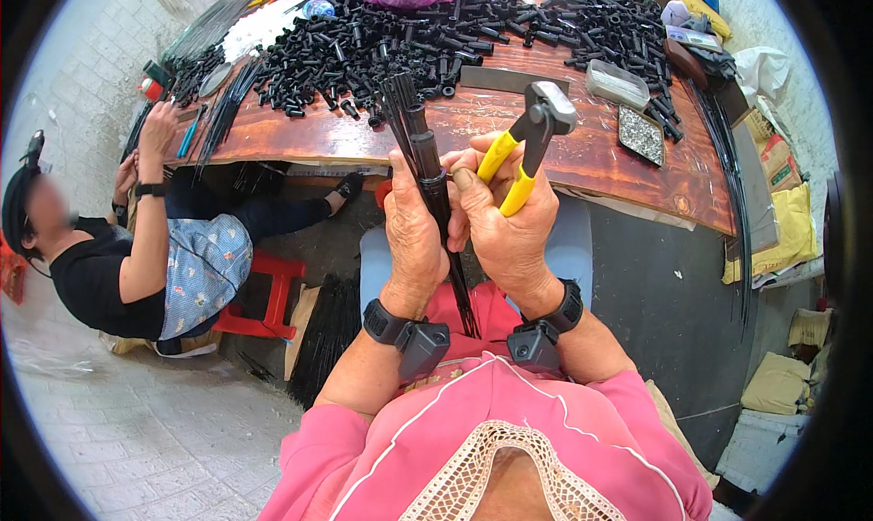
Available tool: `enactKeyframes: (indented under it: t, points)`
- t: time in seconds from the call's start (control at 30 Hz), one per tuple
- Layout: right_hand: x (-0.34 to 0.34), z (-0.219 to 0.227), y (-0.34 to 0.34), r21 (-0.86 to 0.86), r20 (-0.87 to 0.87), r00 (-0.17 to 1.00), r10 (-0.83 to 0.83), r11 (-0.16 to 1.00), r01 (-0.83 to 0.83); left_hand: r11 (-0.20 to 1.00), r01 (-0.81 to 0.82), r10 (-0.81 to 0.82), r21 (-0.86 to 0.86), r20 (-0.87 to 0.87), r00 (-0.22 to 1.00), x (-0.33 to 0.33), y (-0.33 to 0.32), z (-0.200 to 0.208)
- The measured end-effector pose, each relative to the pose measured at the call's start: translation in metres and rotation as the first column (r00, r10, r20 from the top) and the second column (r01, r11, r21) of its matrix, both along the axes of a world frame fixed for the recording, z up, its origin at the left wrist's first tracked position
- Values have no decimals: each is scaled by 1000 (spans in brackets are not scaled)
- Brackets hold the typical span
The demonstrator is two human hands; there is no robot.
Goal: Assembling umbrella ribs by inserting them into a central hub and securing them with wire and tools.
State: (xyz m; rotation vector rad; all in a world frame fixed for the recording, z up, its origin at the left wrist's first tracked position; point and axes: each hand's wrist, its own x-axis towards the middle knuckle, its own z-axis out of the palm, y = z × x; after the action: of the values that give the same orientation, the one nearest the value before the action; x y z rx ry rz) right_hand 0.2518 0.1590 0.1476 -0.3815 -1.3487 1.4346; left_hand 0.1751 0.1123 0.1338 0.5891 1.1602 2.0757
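In front of my chest, my left hand [411, 225] is closed around a bundle of thin black rods [438, 194]. A black tubular piece [421, 139] sits along the upper part of the bundle, and the rod ends fan out above it. The lower ends reach down toward my lap. My right hand [518, 216] grips nippers [518, 189] with yellow handles and a dark, blunt metal head pointing up and away. The fingertips of my right hand also come against the bundle, beside my left fingers. Whether they pinch a single rod is hidden.
Ahead stands a reddish wooden table [591, 157] heaped with black tubular parts [364, 48]. On its right lie a clear plastic box [618, 85] and a tray of small metal pieces [641, 135]. At the left, a co-worker [127, 257] sits on a red stool [273, 294], near more black rods [327, 330].
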Motion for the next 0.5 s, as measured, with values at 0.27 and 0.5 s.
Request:
enactKeyframes:
  t: [0.27, 0.5]
  points:
    - [2, 4, 2, -51, -33, 995, 96, 994, -98, 997, 55, -54, -56, 23, 998, 0, -2, 3]
    - [2, 5, 2, -1, 1, 999, 34, 999, -34, 996, 80, -80, -31, -1, 997, -1, -3, 3]
